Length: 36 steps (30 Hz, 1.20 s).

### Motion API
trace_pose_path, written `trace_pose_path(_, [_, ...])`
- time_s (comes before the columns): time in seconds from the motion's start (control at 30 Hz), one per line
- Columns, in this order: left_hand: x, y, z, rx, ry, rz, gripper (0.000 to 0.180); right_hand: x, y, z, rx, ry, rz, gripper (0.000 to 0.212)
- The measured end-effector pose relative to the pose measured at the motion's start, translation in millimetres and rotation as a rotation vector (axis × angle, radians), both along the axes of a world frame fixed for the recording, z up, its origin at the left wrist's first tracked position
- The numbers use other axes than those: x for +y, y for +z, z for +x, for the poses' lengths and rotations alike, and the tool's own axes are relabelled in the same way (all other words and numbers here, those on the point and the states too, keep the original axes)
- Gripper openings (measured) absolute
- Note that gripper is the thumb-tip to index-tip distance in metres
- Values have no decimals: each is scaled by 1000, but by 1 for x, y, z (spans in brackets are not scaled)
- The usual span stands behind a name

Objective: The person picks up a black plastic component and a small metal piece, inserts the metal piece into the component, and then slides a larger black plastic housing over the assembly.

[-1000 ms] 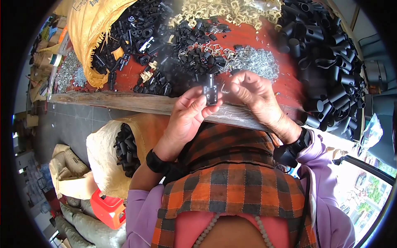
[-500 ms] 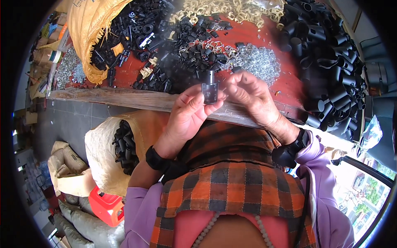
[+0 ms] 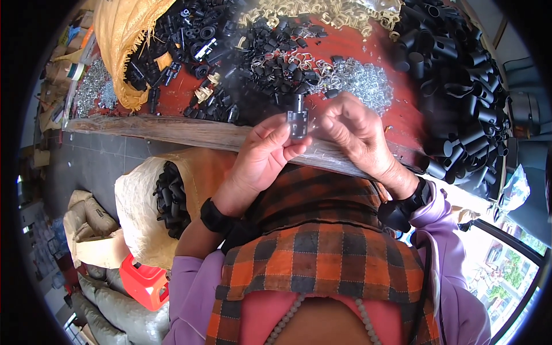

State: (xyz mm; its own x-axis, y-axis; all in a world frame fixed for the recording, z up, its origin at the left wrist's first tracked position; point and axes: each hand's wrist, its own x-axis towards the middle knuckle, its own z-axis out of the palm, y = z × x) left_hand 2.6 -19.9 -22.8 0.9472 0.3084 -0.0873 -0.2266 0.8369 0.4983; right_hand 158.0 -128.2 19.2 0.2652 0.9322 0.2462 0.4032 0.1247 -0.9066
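My left hand (image 3: 265, 152) pinches a small black plastic fitting (image 3: 298, 125) between thumb and fingers, just over the table's near edge. The fitting is held upright, with a narrower shiny stem standing out of its top. Close to its right side is my right hand (image 3: 359, 138), its thumb and fingers curled together. Whatever those fingertips hold, if anything, is too small and blurred to make out. Beyond the hands lie a heap of small black clips (image 3: 276, 72) and a pile of silvery metal pieces (image 3: 368, 86).
The red tabletop (image 3: 374, 49) has a wooden front edge (image 3: 167, 131). Black tubes (image 3: 460, 115) are heaped at the right, cream clips (image 3: 322, 14) at the back. A yellow woven sack (image 3: 118, 46) lies left. Below stand a sack of black parts (image 3: 135, 201) and a red container (image 3: 144, 284).
The fitting has turned slightly in my left hand and sits a little farther right. My right hand has drawn slightly away from it. The whole view has shifted a little.
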Motion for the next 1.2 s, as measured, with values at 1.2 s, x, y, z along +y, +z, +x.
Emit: trace_pose_path(1.2, [14,20,-9,258,51,326,27,29,15,29,3,393,-170,9])
